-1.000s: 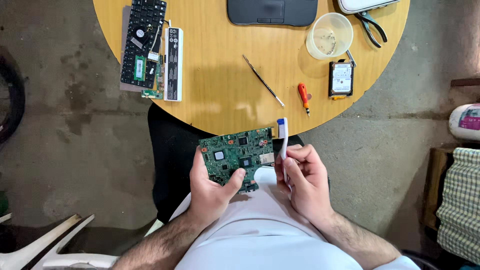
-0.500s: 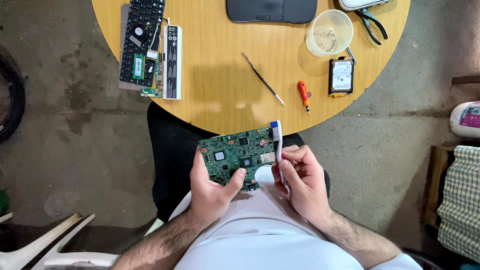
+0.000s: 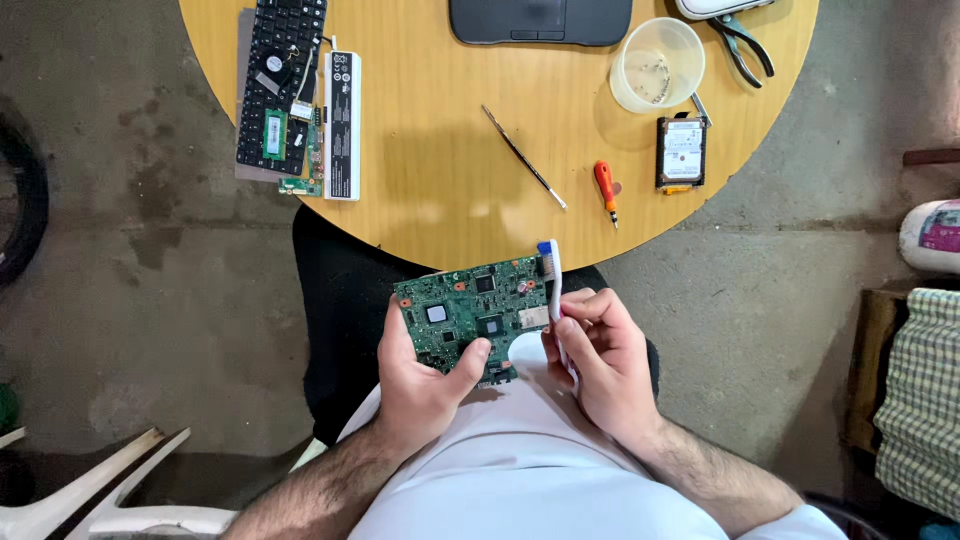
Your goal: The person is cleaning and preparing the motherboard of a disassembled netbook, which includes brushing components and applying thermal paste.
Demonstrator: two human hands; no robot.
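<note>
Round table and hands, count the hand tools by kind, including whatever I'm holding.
Toothbrush, in the right hand: 1
Orange-handled screwdriver: 1
Pliers: 1
Thin metal probe: 1
Total: 4
The left hand holds a green circuit board, not counted.

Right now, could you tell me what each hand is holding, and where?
Left hand grips the green circuit board by its lower edge; right hand holds the toothbrush by its handle.
</note>
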